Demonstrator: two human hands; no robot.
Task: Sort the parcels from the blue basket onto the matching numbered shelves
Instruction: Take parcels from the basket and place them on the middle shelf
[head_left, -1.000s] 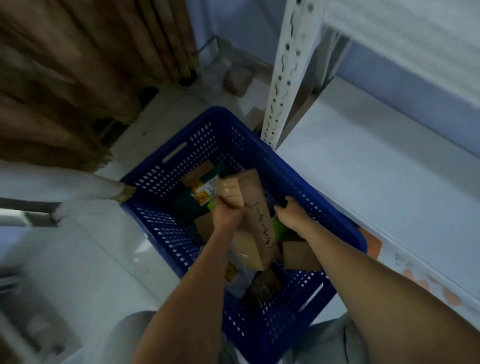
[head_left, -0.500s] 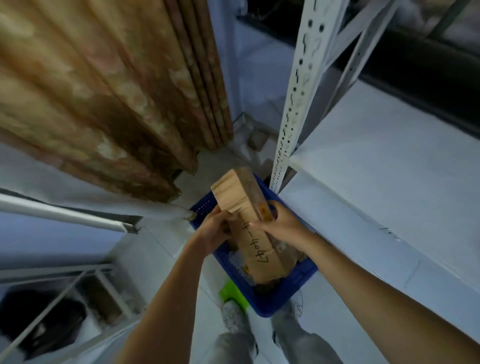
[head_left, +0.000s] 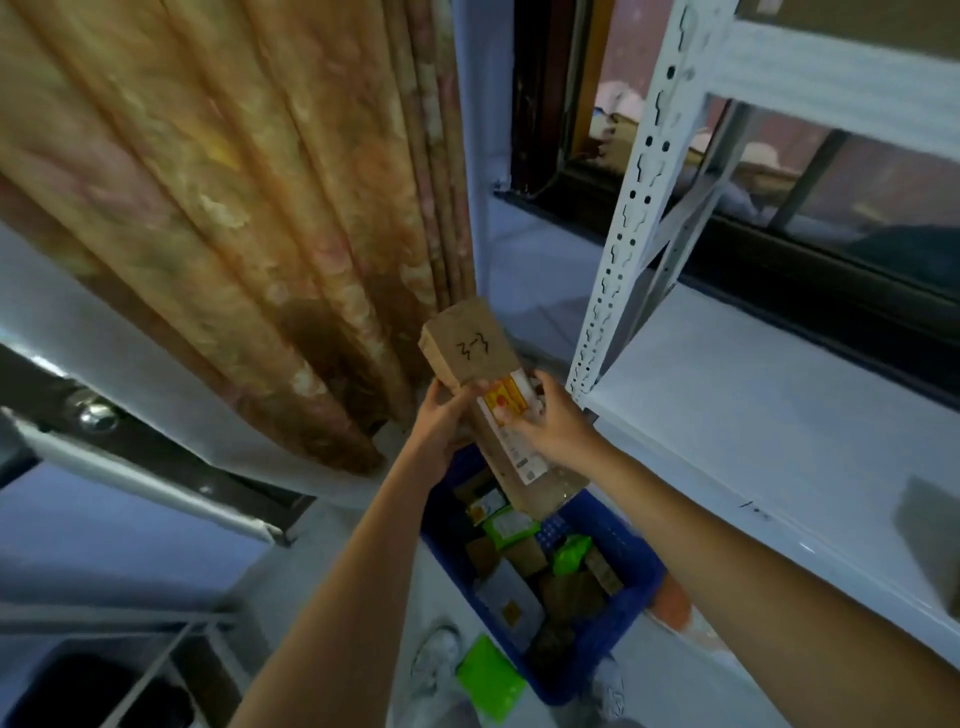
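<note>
A long brown cardboard parcel (head_left: 470, 353) with handwritten marks and a white-and-yellow label is held up above the blue basket (head_left: 631, 582). My left hand (head_left: 441, 426) grips its left side. My right hand (head_left: 550, 428) grips its right side over the label. The basket stands on the floor below, holding several brown and green parcels. A white shelf board (head_left: 779, 415) lies to the right of my hands.
A white perforated shelf post (head_left: 631, 218) rises just right of the parcel. A patterned curtain (head_left: 234, 208) hangs to the left and a dark-framed window (head_left: 831, 218) stands behind the shelf. A green packet (head_left: 488, 675) lies on the floor by my shoes.
The parcel has been lifted out of the basket and turned, so a different face with a label shows. My view has tilted upward toward the shelf and window.
</note>
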